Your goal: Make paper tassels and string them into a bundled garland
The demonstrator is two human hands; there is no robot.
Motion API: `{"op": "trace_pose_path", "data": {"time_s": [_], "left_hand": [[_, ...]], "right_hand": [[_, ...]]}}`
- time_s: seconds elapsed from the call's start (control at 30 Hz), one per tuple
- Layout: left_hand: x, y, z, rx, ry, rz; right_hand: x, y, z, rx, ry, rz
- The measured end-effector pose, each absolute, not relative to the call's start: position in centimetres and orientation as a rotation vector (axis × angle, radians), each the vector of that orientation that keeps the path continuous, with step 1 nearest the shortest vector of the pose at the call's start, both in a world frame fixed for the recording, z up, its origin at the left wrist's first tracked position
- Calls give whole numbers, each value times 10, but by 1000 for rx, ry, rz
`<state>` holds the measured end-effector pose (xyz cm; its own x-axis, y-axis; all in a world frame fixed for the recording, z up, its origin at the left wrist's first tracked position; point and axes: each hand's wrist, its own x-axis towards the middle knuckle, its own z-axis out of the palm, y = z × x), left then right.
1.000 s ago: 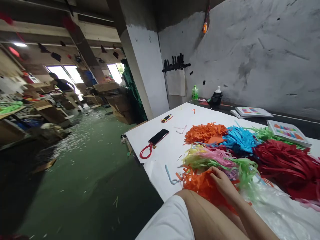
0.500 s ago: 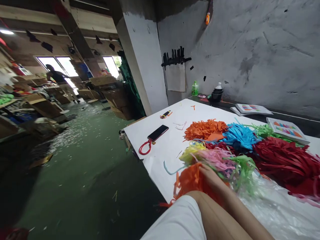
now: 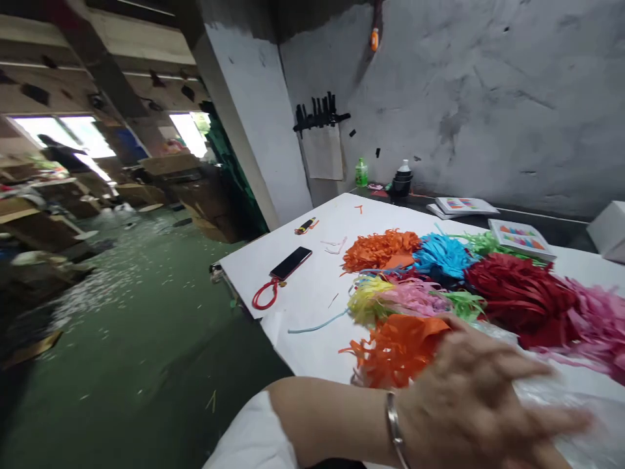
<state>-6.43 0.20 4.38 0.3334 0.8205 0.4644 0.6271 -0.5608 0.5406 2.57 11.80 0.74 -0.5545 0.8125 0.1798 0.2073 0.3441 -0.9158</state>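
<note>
Showing ragged, crumpled strips, orange paper (image 3: 394,350) lies near the wide-spread left hand (image 3: 476,400).

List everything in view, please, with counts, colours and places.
Table: one, white, centre
Paper bunches: several, multicoloured, on table
Phone: one, black, table's left
Cord: one, red, at phone
Small tool: one, black-yellow, beyond phone
Printed packs: several, white, table's back
Plastic: some, clear, lower right
Wall: one, grey, behind table
Bottle: one, green, by wall
Pot stack: one, black, beside bottle
Box: one, white, right edge
Cartons: several, brown, far left
Person: one, dark top, far left
Left hand: one, fingers spread, lower right
Right hand: one, largely hidden behind left
</note>
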Motion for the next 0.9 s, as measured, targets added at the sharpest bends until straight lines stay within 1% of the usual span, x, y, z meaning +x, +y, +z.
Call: {"op": "trace_pose_path", "data": {"time_s": [0.1, 0.2, 0.23, 0.33, 0.37, 0.43, 0.5, 0.57, 0.7, 0.9], "left_hand": [[-98, 19, 46, 2415, 1370, 1119], [-110, 8, 35, 2317, 1302, 1013], [-111, 4, 29, 2278, 1239, 946], [-105, 1, 11, 2160, 982, 721], [-102, 6, 4, 2119, 972, 691], [-91, 23, -9, 2049, 1136, 674], [-74, 45, -22, 2048, 1379, 578], [-51, 67, -34, 2139, 1449, 389], [11, 97, -50, 2277, 1334, 236], [121, 127, -60, 2412, 1106, 204]], "right_hand": [[62, 95, 14, -897, -1970, 1021], [91, 68, 2, -901, -2189, 953], [99, 60, -5, -934, -2258, 1001], [119, 44, -29, -1013, -2302, 1288], [126, 41, -36, -1034, -2291, 1369], [139, 37, -47, -1109, -2263, 1439], [152, 31, -53, -1220, -2230, 1422], [161, 26, -56, -1248, -2201, 1410], [168, 17, -61, -1193, -2140, 1414], [175, 15, -72, -1148, -2097, 1332]]}}
